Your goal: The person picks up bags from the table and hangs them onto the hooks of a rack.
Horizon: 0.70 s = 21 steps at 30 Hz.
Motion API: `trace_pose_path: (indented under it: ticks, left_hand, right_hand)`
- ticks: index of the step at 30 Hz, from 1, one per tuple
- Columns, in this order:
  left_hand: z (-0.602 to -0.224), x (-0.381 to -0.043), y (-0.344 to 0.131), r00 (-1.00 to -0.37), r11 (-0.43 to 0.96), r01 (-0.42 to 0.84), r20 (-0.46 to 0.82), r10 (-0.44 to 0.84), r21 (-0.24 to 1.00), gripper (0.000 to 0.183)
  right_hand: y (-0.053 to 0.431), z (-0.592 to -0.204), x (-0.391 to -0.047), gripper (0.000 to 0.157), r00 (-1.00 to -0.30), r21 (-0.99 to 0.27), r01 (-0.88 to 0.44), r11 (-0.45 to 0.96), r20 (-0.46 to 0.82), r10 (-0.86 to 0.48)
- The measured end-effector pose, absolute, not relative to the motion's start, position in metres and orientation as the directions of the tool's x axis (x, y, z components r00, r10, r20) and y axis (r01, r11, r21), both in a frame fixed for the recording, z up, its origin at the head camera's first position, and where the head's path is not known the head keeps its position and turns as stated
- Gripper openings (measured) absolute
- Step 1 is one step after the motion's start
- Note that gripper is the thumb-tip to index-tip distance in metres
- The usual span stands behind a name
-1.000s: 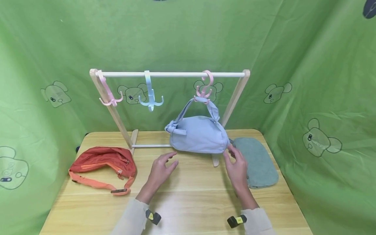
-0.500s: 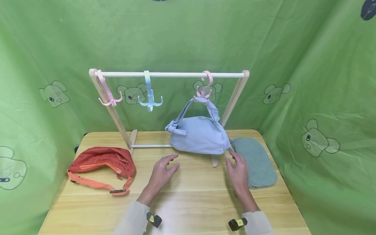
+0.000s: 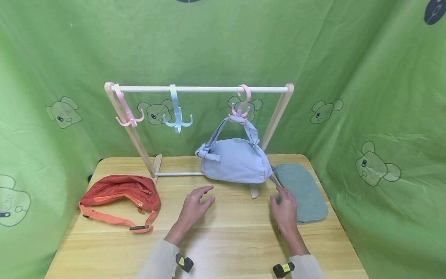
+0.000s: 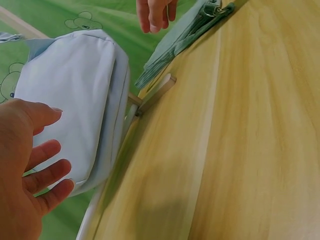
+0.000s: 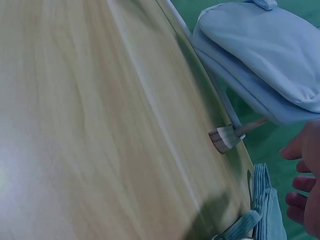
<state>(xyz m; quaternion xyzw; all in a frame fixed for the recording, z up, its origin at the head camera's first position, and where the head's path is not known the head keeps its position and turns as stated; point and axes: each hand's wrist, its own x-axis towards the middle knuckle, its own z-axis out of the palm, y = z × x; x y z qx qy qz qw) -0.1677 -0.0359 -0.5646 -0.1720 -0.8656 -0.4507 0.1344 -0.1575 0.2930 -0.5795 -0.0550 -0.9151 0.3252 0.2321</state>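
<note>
A light blue shoulder bag hangs by its knotted strap from the right pink hook. My left hand is held below and left of the bag, fingers relaxed, with nothing in them. In the left wrist view the same hand overlaps the bag's pale side. My right hand is below the bag's right end, loosely bent and holding nothing. It overlaps the near-left edge of a grey-green corduroy bag lying on the table. A red waist bag with an orange strap lies far to the left.
A wooden rack with a white bar stands at the back of the wooden table. Another pink hook and a blue hook hang from the bar without bags. Green cloth surrounds the table.
My right hand has drawn back from the blue bag's lower right end, down and slightly right. My left hand has shifted slightly down and right. The bag hangs as before.
</note>
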Motion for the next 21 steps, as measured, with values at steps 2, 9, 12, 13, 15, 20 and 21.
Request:
trace_pose_path:
  ticks: [2,9,12,13,15,20,21]
  left_hand:
    - [-0.566,-0.167,-0.035,-0.903,0.531,0.424,0.390,0.183,0.733,0.038]
    - [-0.569,-0.166,-0.032,-0.911,0.526,0.410,0.365,0.193,0.745,0.039]
    - [-0.570,-0.165,-0.031,-0.916,0.527,0.399,0.351,0.195,0.750,0.039]
    - [-0.571,-0.165,-0.030,-0.917,0.527,0.397,0.347,0.196,0.752,0.039]
    - [-0.572,-0.164,-0.030,-0.918,0.523,0.395,0.341,0.201,0.755,0.039]
    - [-0.574,-0.164,-0.028,-0.923,0.518,0.385,0.324,0.209,0.764,0.040]
    - [-0.575,-0.164,-0.027,-0.923,0.520,0.384,0.321,0.211,0.763,0.040]
  right_hand:
    - [0.295,-0.581,-0.156,0.042,-0.890,-0.615,-0.035,0.788,0.378,0.255]
    - [0.299,-0.585,-0.152,0.046,-0.912,-0.592,0.029,0.806,0.314,0.264]
    - [0.301,-0.587,-0.152,0.049,-0.915,-0.574,0.047,0.818,0.304,0.266]
    - [0.301,-0.587,-0.151,0.049,-0.915,-0.567,0.051,0.822,0.304,0.266]
    - [0.302,-0.589,-0.151,0.050,-0.914,-0.554,0.058,0.831,0.304,0.267]
    - [0.304,-0.591,-0.151,0.054,-0.922,-0.530,0.097,0.843,0.270,0.276]
    - [0.304,-0.592,-0.151,0.054,-0.925,-0.528,0.107,0.842,0.258,0.279]
